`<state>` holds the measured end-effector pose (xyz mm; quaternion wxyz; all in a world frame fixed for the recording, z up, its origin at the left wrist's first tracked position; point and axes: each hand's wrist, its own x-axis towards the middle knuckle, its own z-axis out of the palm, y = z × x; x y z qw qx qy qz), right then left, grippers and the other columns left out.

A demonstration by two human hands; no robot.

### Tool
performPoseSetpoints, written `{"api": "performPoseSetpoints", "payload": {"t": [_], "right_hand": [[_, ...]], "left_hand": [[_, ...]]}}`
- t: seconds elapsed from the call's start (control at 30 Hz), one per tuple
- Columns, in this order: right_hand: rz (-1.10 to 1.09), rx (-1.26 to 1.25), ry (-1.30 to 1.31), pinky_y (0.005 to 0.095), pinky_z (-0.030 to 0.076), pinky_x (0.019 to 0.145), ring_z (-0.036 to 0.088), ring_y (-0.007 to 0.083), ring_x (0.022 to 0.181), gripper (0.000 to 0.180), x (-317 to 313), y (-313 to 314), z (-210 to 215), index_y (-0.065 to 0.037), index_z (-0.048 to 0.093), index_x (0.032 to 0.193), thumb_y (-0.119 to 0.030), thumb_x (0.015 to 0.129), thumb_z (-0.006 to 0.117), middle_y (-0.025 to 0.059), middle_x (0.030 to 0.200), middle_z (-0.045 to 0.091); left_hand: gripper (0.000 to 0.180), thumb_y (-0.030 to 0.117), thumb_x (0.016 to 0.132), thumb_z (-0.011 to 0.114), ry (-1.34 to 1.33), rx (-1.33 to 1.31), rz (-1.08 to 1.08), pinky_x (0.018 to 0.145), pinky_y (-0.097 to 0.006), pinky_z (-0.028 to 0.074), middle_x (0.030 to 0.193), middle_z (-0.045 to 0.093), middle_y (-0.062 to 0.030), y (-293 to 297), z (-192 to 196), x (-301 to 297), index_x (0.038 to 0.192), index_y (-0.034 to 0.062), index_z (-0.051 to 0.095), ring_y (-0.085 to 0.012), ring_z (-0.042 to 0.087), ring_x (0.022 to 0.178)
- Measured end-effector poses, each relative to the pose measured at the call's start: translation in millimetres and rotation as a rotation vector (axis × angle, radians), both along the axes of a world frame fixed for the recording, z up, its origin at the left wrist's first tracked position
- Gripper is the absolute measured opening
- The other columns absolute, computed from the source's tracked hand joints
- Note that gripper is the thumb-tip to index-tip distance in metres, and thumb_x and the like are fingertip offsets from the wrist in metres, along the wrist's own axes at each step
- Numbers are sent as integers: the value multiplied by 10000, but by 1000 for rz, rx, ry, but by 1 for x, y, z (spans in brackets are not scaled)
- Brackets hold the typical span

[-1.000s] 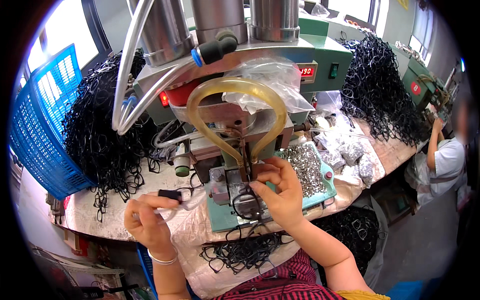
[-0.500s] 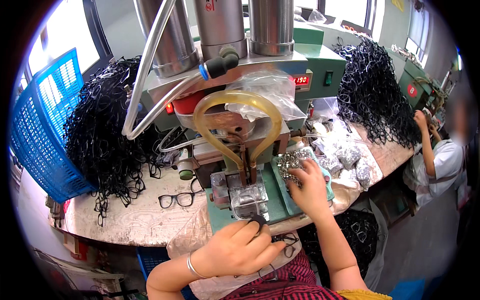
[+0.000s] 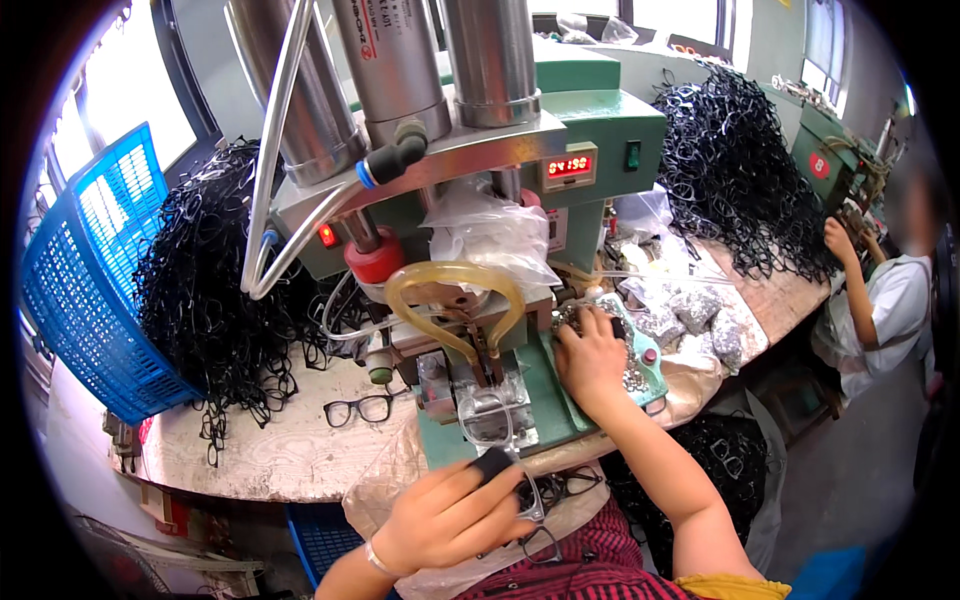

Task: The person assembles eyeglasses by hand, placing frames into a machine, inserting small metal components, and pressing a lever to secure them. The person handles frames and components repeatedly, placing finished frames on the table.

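Observation:
My left hand, black cover on a finger, pinches a translucent eyeglass frame. One rim of the frame lies over the metal fixture beneath the machine's prongs; the rest hangs below my fingers, toward my lap. My right hand reaches into a pale green tray of small metal pieces. Its fingers are bent down among the pieces, and a dark cover shows on one. Whatever sits between those fingertips is hidden.
Black eyeglass frames are heaped left and right. A single pair lies on the table, beside a leaning blue basket. Steel cylinders and a yellowish tube loop stand above the fixture. A person works at the right.
My right hand has moved up and left over the tray, its fingers now down among the pieces. My left hand is slightly lower, and more of the frame shows. The whole view has shifted.

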<state>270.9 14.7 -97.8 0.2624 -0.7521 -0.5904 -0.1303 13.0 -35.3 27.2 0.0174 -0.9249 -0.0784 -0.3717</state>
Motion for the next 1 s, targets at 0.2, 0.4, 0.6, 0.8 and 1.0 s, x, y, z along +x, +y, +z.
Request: {"api": "performPoseSetpoints", "payload": {"t": [0.2,0.4,0.6,0.8,1.0], "right_hand": [[79,172,655,482,470,932,544,404,1189,162,28,-43,7,-48,695,927,-60,767,723,215,1220,607],[-1,218,108,470,446,970,554,407,1172,151,12,-44,1,-19,687,912,-44,767,720,200,1173,622],[60,313,268,460,474,931,614,404,1062,118,24,-38,4,-7,713,916,-16,804,676,178,1025,681],[-26,587,1219,227,482,812,631,99,886,126,29,-59,-3,27,727,993,-43,910,665,52,947,716],[164,480,1441,214,472,758,616,93,849,138,12,-27,7,2,725,986,17,857,678,18,922,698]], "left_hand": [[242,-46,809,636,-391,-206,803,843,-416,490,1049,692,-163,26,-47,-112,1047,-14,660,-351,629,939],[610,72,777,661,233,-352,933,1119,-496,331,1478,418,-226,110,-136,-132,1369,76,515,-450,396,1328],[109,125,830,637,-22,-253,1087,683,-427,481,875,657,-111,196,-153,-148,927,80,617,-318,616,863],[364,148,785,626,85,-169,1208,886,-467,492,1546,383,-106,259,-137,-151,1141,165,701,-387,555,1044],[279,161,807,591,186,-294,1215,899,-451,473,1423,536,-111,224,-193,-166,1058,121,706,-375,558,1008]]}}
